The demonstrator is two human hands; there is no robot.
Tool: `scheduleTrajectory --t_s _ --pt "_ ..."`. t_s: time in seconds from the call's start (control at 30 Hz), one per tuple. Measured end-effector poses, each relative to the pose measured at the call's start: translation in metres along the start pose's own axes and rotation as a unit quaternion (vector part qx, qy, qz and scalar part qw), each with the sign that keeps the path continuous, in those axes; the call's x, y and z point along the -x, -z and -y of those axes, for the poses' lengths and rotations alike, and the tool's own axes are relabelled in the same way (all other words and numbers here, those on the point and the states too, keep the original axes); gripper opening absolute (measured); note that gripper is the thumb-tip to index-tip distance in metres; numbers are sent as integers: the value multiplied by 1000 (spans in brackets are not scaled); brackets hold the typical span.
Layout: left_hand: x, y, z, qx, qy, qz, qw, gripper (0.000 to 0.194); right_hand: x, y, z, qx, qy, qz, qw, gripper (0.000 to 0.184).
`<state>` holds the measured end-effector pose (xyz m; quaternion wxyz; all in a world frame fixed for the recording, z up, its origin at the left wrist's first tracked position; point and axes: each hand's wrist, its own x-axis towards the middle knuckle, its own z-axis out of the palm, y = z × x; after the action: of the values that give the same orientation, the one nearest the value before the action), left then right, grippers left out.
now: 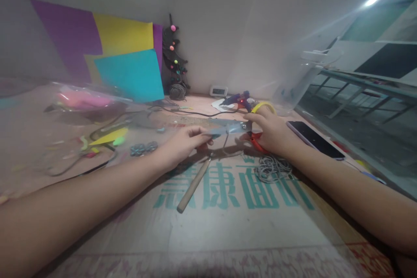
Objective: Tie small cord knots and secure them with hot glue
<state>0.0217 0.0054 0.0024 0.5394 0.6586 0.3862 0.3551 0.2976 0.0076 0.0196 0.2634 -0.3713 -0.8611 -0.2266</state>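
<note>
My right hand grips scissors by their yellow and red handles, the blades pointing left. Grey cord crosses the blades and hangs down to the tabletop. At the blade tips, my left hand is closed in a pinch on what looks like the same cord; blur and the blades partly hide its fingertips. Below the hands lies a thin tool with a wooden handle. A loose bundle of grey cord rests under my right wrist. Left of my left hand sit coiled grey cord pieces.
A glue gun with a red light lies behind my hands, near a small white display. A phone lies at right. Coloured sheets and a dark decorated tree stand at the wall. Plastic-wrapped pink material lies left.
</note>
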Motion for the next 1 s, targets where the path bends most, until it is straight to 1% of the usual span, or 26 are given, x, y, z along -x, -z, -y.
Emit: scheduleTrajectory --t_s 0.07,0.2,0.3,0.43,0.57,0.63,0.67,0.73,0.77,0.8,0.83,0.87,0.9,0.93,0.97,1.0 --pt "0 1 2 -7 -6 0 1000 31 -1 -1 -1 -25 -49 3 998 45" --pt "0 1 5 37 12 18 999 35 -2 -7 -4 -32 -152 31 987 48" --pt "1 0 5 42 8 22 999 35 -3 -11 0 -17 -198 80 977 48" --pt "2 -1 1 15 5 18 1000 37 -5 -9 4 -3 -213 169 962 54" --pt "2 -2 0 -2 -4 13 1000 37 -8 -4 -2 -13 -206 235 950 55" --pt "2 -2 2 -5 -7 18 1000 37 -10 -2 -5 -19 -205 235 950 54" --pt "2 -2 2 -9 -10 20 1000 36 -11 0 -5 -21 -203 212 956 49" --pt "2 -1 4 -15 -17 23 999 35 -14 5 3 -27 -177 123 976 31" --pt "2 -1 4 -18 -22 23 999 35 -15 9 11 -27 -145 73 986 22" --pt "2 -1 4 -22 -26 24 999 34 -16 13 21 -27 -100 28 994 16" --pt "3 0 4 -25 -29 25 999 34 -16 17 32 -28 -41 5 999 15" --pt "3 0 4 -30 -31 26 999 33 -15 20 43 -25 24 12 999 15" --pt "3 0 3 -34 -33 27 999 32 -14 22 53 -21 82 2 996 12" --pt "3 0 2 -39 -35 28 998 31 -12 23 61 -16 130 -13 991 13" --pt "3 0 1 -44 -37 29 998 30 -10 23 67 -17 163 -23 986 17" --pt "4 0 1 -47 -37 28 998 30 -7 21 71 -17 178 -31 983 22"
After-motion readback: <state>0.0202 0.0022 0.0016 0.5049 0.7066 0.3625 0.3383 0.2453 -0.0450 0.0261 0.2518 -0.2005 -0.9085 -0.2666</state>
